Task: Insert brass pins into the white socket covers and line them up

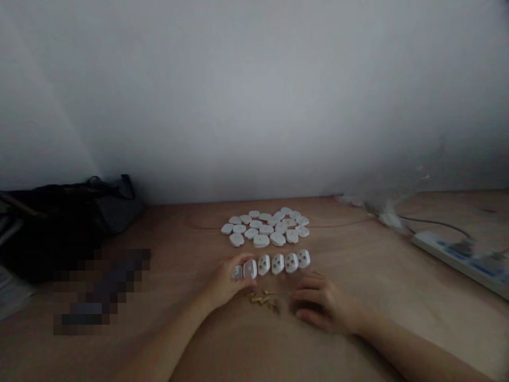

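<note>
My left hand [225, 284] is closed around the left end of a row of white plastic socket pieces. Its thumb and fingers press against a white socket piece [249, 269], and another one [237, 272] lies inside the grip, partly covered. To the right, several white pieces with dark holes [277, 263] stand tilted side by side. Small brass-coloured pins [261, 300] lie in a loose pile between my hands. My right hand [320, 302] is slightly blurred just right of the pins, fingers loosely bent and apart from the thumb, nothing visible in it.
Behind the row, a cluster of white plastic pieces [265, 229] lies on the wooden table [178, 233]. A black bag [59, 228] and a pixelated dark object [107, 286] are at left. At right are a power strip [457, 260], a cable and clear plastic wrapping [392, 212].
</note>
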